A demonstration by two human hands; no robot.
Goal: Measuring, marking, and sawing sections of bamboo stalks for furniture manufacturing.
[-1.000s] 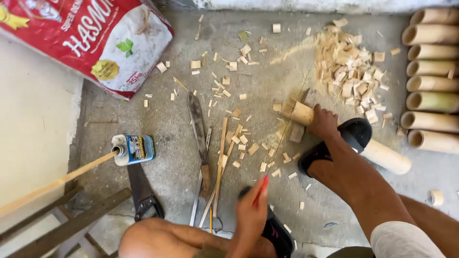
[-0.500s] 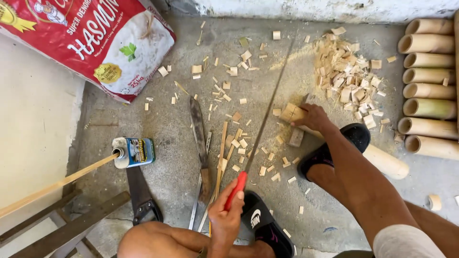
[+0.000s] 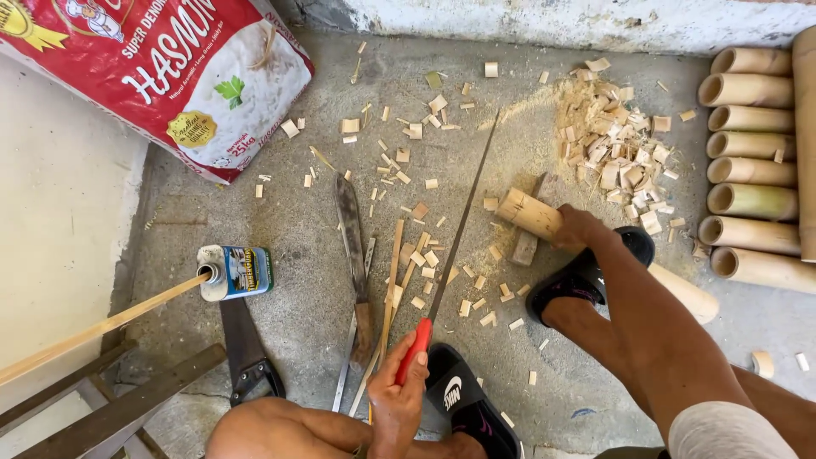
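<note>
Head view, looking down at a concrete floor (image 3: 544,85). My right hand (image 3: 580,228) is closed around a short bamboo piece (image 3: 529,212), pinning it on a small wood block (image 3: 525,246) — this piece is my landmark. My left hand (image 3: 398,398), below and left of it, grips the red handle of a thin saw (image 3: 459,231) whose blade runs up past the bamboo's cut end. Left of the saw lies a machete (image 3: 350,234); right of the bamboo, stacked bamboo tubes (image 3: 748,153). The bamboo looks light, stiff, smooth and prone to rolling — best held mid-length, away from the blade.
</note>
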